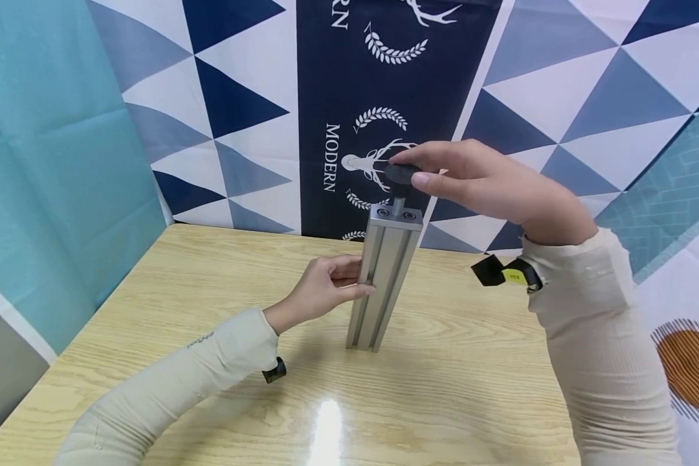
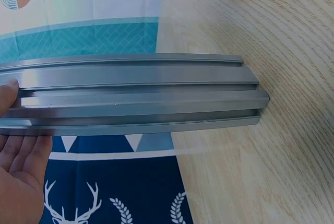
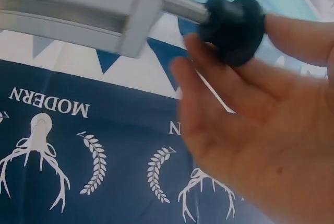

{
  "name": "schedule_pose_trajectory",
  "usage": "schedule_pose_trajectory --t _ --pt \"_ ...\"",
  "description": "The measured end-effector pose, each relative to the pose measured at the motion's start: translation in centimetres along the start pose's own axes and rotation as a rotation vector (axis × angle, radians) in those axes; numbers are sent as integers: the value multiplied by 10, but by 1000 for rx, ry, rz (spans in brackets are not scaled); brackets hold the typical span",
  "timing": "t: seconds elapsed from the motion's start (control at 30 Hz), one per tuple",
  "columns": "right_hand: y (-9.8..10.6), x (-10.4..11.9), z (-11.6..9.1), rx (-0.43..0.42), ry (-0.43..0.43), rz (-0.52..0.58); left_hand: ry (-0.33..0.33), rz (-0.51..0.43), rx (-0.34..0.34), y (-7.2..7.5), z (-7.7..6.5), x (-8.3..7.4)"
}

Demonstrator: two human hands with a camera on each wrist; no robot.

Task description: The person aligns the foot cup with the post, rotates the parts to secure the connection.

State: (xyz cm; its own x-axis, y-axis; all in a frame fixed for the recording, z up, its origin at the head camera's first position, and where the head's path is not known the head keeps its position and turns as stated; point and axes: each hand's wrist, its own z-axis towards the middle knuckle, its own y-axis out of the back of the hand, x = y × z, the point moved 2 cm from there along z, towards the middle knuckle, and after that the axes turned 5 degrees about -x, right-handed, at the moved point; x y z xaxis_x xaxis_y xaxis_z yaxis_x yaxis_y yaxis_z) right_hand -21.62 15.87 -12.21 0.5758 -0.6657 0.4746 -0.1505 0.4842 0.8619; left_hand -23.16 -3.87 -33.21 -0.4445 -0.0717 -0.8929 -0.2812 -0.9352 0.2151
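Note:
An aluminium extrusion profile (image 1: 391, 259) with long grooves stands nearly upright over the wooden table; whether its lower end touches the wood I cannot tell. My left hand (image 1: 320, 288) grips it around mid-length, thumb on the near face and fingers at its side. In the left wrist view the grooved profile (image 2: 135, 98) runs past the hand to its plain end. On top sits an end plate (image 1: 382, 213) with two screws. A metal rod (image 3: 185, 7) rises from the plate to a round black foot (image 3: 242, 31). My right hand (image 1: 477, 178) pinches this foot between thumb and fingers.
The wood-grain table (image 1: 472, 388) extends around the profile. Behind it hangs a patterned cloth (image 1: 250, 129) with triangles and deer heads, close to the profile's upper part. A teal cloth (image 1: 41, 162) borders the table on the left.

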Motion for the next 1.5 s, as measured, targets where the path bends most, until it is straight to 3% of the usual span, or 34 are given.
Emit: schedule_pose_trajectory --t 0.2,0.3,0.37,0.47,0.57,0.67,0.87,0.97,1.07,1.23,1.3,1.4,1.5 --pt "-22 2 -1 -397 -114 -51 -6 2 -4 -1 1 1" --pt "-31 6 -4 -521 -106 -98 -9 -4 1 -1 1 1" --pt "-34 8 -5 -556 -100 -114 -5 -7 3 -1 1 0" --pt "-33 10 -6 -548 -102 -127 6 -4 3 -1 0 -1" --pt "-29 11 -6 -475 -109 -139 12 -4 2 -1 0 -1" --pt "-22 9 -5 -343 -61 -133 12 -8 -3 0 0 -1" --pt "-8 4 -1 18 75 -56 10 -10 -5 -1 0 1" --pt "-2 2 1 106 96 -48 17 -8 -2 0 0 2" --pt "-2 2 2 11 81 -106 16 -4 1 0 0 2" --pt "-20 3 3 -363 -65 -173 8 -9 6 -1 0 3" --pt "-28 5 1 -461 -94 -174 3 -13 7 -1 1 3" --pt "-32 6 -1 -521 -95 -187 -9 -17 6 -1 1 3" --pt "-30 8 -2 -470 -99 -201 -7 -17 2 -1 1 3"
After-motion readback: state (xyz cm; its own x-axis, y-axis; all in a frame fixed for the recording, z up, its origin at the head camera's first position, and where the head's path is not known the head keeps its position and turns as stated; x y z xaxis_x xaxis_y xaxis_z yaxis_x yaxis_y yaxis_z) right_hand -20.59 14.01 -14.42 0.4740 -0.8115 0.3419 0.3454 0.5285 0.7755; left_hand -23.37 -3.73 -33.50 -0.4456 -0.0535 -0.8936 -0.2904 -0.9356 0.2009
